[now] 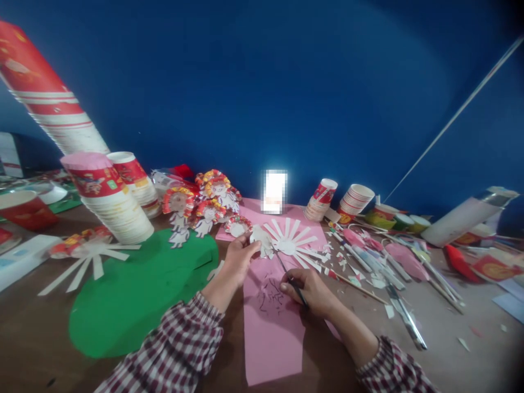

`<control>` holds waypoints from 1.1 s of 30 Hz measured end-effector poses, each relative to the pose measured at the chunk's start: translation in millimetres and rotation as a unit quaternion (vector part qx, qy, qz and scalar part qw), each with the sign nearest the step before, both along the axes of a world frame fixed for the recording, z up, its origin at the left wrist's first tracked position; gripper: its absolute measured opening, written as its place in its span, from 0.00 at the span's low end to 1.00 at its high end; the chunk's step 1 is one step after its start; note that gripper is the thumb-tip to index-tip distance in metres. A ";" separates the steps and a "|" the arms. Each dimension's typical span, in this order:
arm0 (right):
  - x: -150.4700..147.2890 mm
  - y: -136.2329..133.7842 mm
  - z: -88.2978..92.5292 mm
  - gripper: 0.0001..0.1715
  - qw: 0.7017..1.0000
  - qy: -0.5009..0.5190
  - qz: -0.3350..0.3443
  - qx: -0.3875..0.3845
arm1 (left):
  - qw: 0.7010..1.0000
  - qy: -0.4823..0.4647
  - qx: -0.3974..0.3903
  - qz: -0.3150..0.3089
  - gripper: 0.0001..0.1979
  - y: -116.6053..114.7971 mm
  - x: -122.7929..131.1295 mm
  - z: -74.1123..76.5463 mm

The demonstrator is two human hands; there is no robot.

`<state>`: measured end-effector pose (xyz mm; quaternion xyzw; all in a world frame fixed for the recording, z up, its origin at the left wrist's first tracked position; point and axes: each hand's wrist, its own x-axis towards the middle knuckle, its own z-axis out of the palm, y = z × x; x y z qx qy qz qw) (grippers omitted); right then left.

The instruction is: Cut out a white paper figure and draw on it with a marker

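Note:
My left hand [238, 261] pinches a small white paper cut-out [262, 240] by its left edge, thumb on top. My right hand [311, 292] is closed round a thin dark pen or brush [297, 291], whose tip points up and left at the cut-out; whether they touch I cannot tell. Just behind, a paper cup cut into fanned white strips [289, 246] lies on its round base. Below both hands, dark strokes mark the pink paper [273, 349].
A green paper sheet [139, 300] lies left, by stacked paper cups [117, 210]. Finished-looking paper figures with red and yellow curled rims [210, 204] stand behind. To the right are more cups [321, 200], markers, paper scraps and a box cutter [405, 316]. A blue wall [254, 82] rises behind.

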<state>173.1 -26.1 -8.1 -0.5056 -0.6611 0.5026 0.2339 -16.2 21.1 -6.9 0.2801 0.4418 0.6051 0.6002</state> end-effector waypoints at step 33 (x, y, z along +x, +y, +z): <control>-0.8 0.0 -12.8 0.18 0.995 0.081 -0.040 -0.035 | 0.998 0.024 -0.022 -0.052 0.19 -9.1 6.1 6.6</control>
